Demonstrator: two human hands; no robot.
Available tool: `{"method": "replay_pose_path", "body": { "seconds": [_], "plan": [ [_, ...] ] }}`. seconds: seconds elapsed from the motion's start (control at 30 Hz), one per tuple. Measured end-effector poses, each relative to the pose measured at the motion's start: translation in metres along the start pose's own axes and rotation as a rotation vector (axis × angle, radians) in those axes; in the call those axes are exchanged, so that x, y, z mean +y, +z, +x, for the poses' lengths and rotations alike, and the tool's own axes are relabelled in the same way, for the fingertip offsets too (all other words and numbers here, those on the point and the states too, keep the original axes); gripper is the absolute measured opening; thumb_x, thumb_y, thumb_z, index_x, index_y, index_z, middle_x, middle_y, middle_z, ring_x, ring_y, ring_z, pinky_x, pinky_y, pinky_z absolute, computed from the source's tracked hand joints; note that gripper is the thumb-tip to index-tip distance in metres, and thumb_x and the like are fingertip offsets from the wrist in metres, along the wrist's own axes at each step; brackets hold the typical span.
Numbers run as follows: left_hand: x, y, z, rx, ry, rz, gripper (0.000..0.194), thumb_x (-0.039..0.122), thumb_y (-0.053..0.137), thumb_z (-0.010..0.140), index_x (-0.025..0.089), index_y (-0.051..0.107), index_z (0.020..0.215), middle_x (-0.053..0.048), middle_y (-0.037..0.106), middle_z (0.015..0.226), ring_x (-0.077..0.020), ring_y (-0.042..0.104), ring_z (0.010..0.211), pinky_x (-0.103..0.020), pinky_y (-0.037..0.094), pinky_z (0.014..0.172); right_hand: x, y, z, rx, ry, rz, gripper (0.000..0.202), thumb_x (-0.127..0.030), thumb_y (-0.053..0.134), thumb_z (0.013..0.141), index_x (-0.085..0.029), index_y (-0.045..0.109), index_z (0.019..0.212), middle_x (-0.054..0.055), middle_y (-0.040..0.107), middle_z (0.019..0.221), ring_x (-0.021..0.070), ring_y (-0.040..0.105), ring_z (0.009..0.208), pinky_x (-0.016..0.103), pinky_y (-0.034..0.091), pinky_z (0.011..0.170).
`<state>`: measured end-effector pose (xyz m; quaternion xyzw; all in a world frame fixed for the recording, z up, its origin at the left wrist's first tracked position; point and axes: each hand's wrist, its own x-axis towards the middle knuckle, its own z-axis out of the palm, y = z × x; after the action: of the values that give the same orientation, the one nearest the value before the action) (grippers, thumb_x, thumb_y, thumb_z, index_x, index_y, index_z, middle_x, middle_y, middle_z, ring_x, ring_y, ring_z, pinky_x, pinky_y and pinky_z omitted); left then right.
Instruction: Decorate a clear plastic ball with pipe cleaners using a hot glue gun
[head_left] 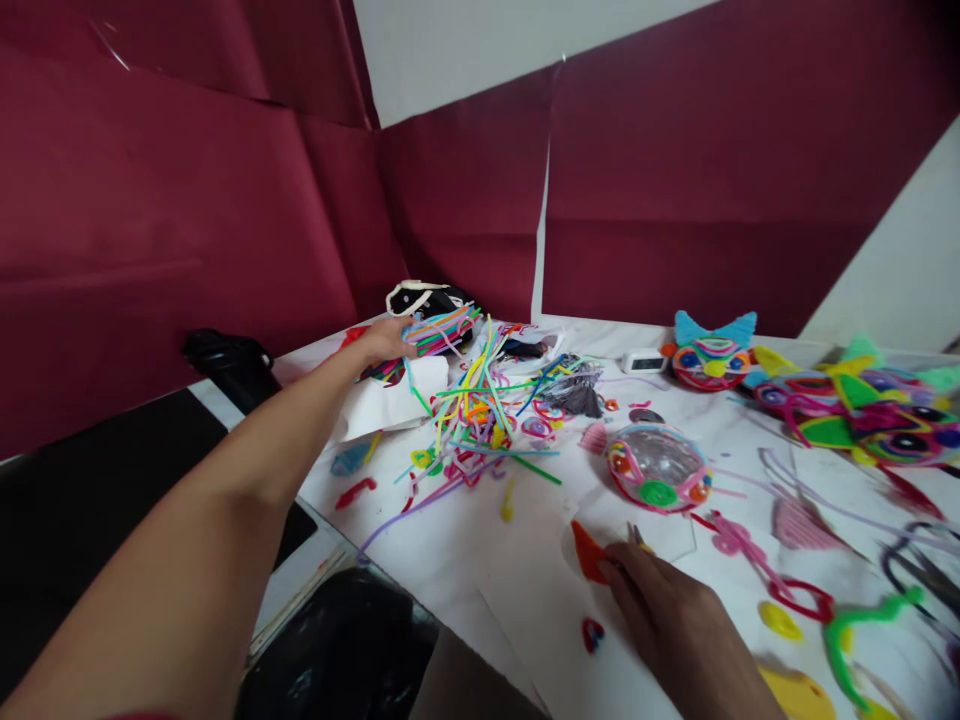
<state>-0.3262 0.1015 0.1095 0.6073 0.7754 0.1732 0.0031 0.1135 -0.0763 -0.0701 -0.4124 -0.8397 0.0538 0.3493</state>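
My left hand (386, 340) reaches to the far side of the table, its fingers closed at the near end of a bundle of coloured pipe cleaners (442, 332). How many stems it grips is hidden. Low in the view, my right hand (671, 615) pinches a pointed orange piece (588, 552) just above the white tabletop. A thin metal tip (636, 535) shows beside its fingers; the rest of that tool is hidden. Beyond this hand sits a round clear plastic piece (660, 467) edged with coloured pipe cleaners. A small red-and-blue coil (592, 634) lies nearby.
Loose pipe cleaners (480, 400) are heaped mid-table by a white sheet (405, 397). Decorated animal faces (712, 360) stand at the right, near a small white digital device (645, 362). Scissors (930, 570) lie at the right edge. A black bag (345, 640) hangs below the table.
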Motion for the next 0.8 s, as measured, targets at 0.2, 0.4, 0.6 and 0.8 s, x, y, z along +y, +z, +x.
{"method": "replay_pose_path", "body": {
  "seconds": [0.2,0.4,0.6,0.8],
  "plan": [
    [0.024,-0.009,0.017,-0.046,-0.012,0.007,0.073,0.033,0.077,0.064,0.019,0.057,0.133,-0.013,0.067,0.122,-0.0314,0.063,0.111,-0.039,0.049,0.094,0.003,-0.004,0.003,0.026,-0.066,-0.039,0.032,-0.032,0.034,0.103,-0.021,0.064,0.098,0.007,0.075,0.084,0.0167,0.074,0.064,0.023,0.056,0.053],
    [0.031,-0.005,0.024,-0.125,-0.041,-0.032,0.072,0.031,0.078,0.064,0.017,0.058,0.132,-0.013,0.069,0.117,-0.0268,0.067,0.1,-0.037,0.052,0.089,0.008,-0.007,0.005,0.032,-0.146,-0.064,0.025,-0.03,0.042,0.1,-0.021,0.066,0.098,0.006,0.077,0.084,0.0163,0.074,0.063,0.02,0.054,0.047],
    [0.04,0.004,0.019,-0.159,-0.061,-0.075,0.058,0.027,0.073,0.076,0.015,0.056,0.131,-0.012,0.067,0.12,-0.0231,0.067,0.097,-0.033,0.054,0.085,0.006,-0.01,0.007,0.068,-0.178,-0.076,0.028,-0.028,0.04,0.101,-0.021,0.066,0.098,0.006,0.077,0.084,0.017,0.075,0.066,0.021,0.057,0.053],
    [0.026,0.033,-0.011,-0.223,0.02,-0.056,0.039,0.036,0.061,0.092,0.016,0.057,0.126,-0.01,0.059,0.128,-0.0261,0.061,0.111,-0.047,0.054,0.092,0.001,-0.019,0.003,0.211,-0.344,-0.177,0.017,-0.018,0.05,0.095,-0.016,0.062,0.107,0.009,0.075,0.08,0.019,0.071,0.063,0.027,0.055,0.057]
  ]
}}
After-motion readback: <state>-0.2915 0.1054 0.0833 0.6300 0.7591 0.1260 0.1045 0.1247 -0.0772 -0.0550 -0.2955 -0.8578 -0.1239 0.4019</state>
